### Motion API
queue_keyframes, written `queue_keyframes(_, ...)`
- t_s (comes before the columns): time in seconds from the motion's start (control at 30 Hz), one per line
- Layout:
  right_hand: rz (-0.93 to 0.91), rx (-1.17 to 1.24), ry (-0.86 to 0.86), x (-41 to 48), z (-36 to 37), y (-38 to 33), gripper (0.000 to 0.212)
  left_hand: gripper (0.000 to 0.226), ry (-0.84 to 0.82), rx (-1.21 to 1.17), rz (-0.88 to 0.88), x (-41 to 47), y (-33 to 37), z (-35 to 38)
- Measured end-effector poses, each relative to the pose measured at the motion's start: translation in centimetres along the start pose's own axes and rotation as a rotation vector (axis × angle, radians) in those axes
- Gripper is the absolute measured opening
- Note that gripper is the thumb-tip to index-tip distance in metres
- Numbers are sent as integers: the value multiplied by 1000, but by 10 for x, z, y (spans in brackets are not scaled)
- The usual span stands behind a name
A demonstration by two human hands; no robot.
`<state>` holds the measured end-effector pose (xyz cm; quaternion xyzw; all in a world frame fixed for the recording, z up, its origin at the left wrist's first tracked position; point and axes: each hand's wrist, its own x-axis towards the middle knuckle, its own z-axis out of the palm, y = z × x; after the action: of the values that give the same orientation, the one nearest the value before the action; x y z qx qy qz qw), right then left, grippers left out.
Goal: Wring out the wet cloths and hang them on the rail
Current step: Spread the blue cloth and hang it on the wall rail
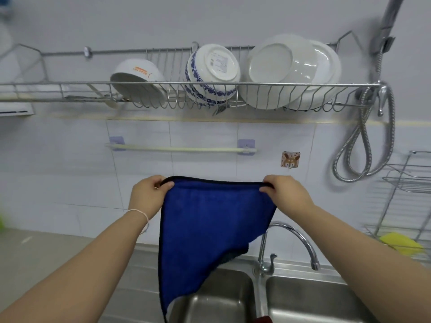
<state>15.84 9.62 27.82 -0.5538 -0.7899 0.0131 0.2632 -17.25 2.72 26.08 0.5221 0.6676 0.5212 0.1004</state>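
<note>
Left arm (81, 264): it reached up and forward from the low left side, with a thin string band at the wrist.
Right arm (363, 243): it reached up and forward from the low right side, so both arms made a V over the sink (326, 297).
Left hand (148, 194): it was held up with its back to the camera, and its fingers (166, 184) pinched the top left corner of the blue cloth (210, 227).
Right hand (284, 194): it was at the same height, and its fingers (265, 189) pinched the top right corner.
Blue cloth: it hung flat in the air between the two hands, over the left bowl of the sink. It was below the rail (182, 149) and not touching it.
Why held so: the top edge was pulled straight, most likely so it could go over the rail neatly. Over the sink, any drips would fall in there.
Rail: it was a pale bar on the wall tiles, and no cloth hung on it yet.
Tap (291, 238): it stood just right of the cloth.
Dark red thing (263, 320): it peeked in at the bottom edge. It was maybe another cloth, but too little showed to tell.
</note>
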Motion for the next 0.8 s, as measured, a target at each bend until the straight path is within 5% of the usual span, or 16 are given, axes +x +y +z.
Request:
queue_keyframes(0.17, 27, -32, 4, 21, 2, -32, 29, 20, -47, 51, -39, 23, -1, -34)
queue_keyframes(0.43, 398, 708, -43, 64, 28, -110, 37, 28, -44, -69, -108, 88, -40, -86)
queue_keyframes(0.8, 617, 1363, 226, 138, 87, -197, 10, 17, -70, -372, -161, 180, -83, -125)
